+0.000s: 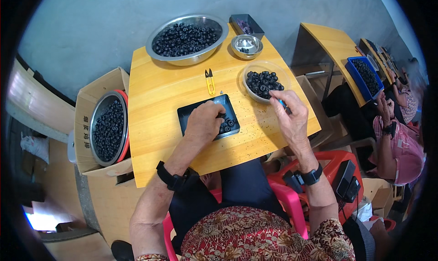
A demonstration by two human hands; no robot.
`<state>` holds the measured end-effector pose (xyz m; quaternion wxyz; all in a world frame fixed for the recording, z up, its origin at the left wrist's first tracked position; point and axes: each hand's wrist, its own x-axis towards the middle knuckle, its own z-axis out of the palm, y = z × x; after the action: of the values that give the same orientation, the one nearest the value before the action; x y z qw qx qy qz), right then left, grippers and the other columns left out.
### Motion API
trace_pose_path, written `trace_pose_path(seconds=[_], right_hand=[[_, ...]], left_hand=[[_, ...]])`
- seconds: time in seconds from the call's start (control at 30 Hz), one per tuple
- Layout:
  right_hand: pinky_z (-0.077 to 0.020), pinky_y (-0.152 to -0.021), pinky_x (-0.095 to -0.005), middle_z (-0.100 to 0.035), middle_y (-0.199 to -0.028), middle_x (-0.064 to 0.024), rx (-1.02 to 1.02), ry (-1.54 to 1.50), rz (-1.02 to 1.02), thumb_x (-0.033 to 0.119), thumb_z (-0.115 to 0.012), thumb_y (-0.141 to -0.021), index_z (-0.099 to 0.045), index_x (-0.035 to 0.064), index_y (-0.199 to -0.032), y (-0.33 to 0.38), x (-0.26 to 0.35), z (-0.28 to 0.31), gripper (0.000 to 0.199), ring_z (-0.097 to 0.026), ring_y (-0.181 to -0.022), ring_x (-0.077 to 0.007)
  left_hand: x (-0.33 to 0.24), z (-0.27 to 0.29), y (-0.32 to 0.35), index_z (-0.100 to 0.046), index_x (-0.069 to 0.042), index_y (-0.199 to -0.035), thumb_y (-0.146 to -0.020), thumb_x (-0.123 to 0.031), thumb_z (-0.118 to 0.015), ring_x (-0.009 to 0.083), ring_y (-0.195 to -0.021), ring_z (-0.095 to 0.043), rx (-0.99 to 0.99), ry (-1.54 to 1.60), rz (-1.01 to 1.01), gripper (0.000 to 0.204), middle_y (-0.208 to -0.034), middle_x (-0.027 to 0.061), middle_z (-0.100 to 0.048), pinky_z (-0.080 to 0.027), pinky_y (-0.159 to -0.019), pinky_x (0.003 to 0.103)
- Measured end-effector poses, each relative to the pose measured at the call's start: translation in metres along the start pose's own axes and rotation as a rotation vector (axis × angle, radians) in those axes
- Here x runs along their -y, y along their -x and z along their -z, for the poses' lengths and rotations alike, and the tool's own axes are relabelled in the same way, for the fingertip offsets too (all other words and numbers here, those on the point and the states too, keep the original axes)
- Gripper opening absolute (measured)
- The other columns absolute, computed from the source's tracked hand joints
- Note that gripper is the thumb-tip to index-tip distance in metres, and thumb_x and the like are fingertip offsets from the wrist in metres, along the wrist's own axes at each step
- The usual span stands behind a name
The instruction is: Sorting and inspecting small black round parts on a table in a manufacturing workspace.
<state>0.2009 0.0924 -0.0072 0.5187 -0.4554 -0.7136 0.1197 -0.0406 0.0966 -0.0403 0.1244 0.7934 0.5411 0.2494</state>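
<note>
My left hand [204, 121] is closed over a small black rectangular tray [185, 112]. Its fingertips curl in at small round black parts [226, 125] lying there; whether one is pinched is hidden. To the right, my right hand [290, 112] is closed on a slim blue thing [284, 104], mostly covered by the fingers. That hand hovers at the near right rim of a clear plastic bowl [284, 73]. Inside the bowl is a heap of black ring-like parts [263, 83]. Yellow-handled thread snips [210, 83] lie beyond the tray, blades pointing away.
A large steel basin [157, 54] of black parts stands at the table's far edge. Beside it are a small steel bowl [255, 53] and a dark box [258, 30]. Left of the table, a cardboard box [83, 144] holds another basin. People work at tables on the right.
</note>
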Motion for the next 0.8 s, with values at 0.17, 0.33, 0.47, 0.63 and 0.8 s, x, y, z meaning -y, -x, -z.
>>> trace_pose_path(seconds=[0.17, 0.33, 0.47, 0.63, 0.8], right_hand=[[-0.0519, -0.075, -0.0310, -0.067, -0.093, -0.0142, 0.124, -0.083, -0.053, -0.002, -0.068, -0.083, -0.068, -0.0019, -0.101, 0.017, 0.046, 0.003, 0.018, -0.066, -0.086, -0.0232], [-0.0522, -0.074, -0.0312, -0.067, -0.094, -0.0134, 0.254, -0.256, -0.017, -0.002, -0.070, -0.082, -0.068, -0.0012, -0.102, 0.028, 0.057, -0.001, 0.020, -0.066, -0.086, -0.0220], [-0.0504, -0.070, -0.0274, -0.067, -0.092, -0.0092, 0.295, -0.327, -0.103, 0.000, -0.071, -0.083, -0.068, -0.0003, -0.101, 0.035, 0.063, 0.001, 0.018, -0.063, -0.081, -0.0146], [-0.0483, -0.067, -0.0229, -0.066, -0.090, -0.0031, 0.253, -0.540, -0.394, 0.002, -0.073, -0.084, -0.068, 0.0014, -0.100, 0.052, 0.065, -0.002, 0.017, -0.060, -0.080, -0.0077], [-0.0478, -0.067, -0.0203, -0.067, -0.091, -0.0034, 0.147, -0.665, -0.396, 0.002, -0.073, -0.084, -0.067, 0.0014, -0.107, 0.059, 0.074, -0.001, 0.024, -0.059, -0.077, -0.0063]], left_hand=[[-0.034, 0.026, 0.006, -0.063, 0.000, -0.098, -0.083, -0.003, -0.071, 0.0106, -0.085, -0.064, 0.122, 0.674, 0.286, 0.018, -0.095, 0.0056, -0.068, -0.050, -0.079, 0.024], [-0.058, 0.028, 0.030, -0.060, 0.002, -0.100, -0.087, -0.007, -0.069, 0.0096, -0.086, -0.063, 0.150, 1.015, 0.228, 0.018, -0.088, 0.0043, -0.067, -0.051, -0.079, 0.025], [-0.065, 0.034, 0.041, -0.061, 0.001, -0.098, -0.089, -0.006, -0.068, 0.0082, -0.086, -0.063, 0.077, 1.153, 0.301, 0.014, -0.089, 0.0033, -0.067, -0.051, -0.079, 0.024], [-0.073, 0.027, 0.052, -0.063, 0.002, -0.104, -0.090, -0.003, -0.066, 0.0087, -0.089, -0.064, -0.036, 1.192, 0.285, 0.015, -0.097, 0.0063, -0.070, -0.052, -0.081, 0.023], [-0.084, 0.028, 0.061, -0.062, 0.002, -0.107, -0.090, 0.001, -0.066, 0.0101, -0.092, -0.065, -0.035, 1.305, 0.237, 0.018, -0.102, 0.0076, -0.070, -0.052, -0.084, 0.024]])
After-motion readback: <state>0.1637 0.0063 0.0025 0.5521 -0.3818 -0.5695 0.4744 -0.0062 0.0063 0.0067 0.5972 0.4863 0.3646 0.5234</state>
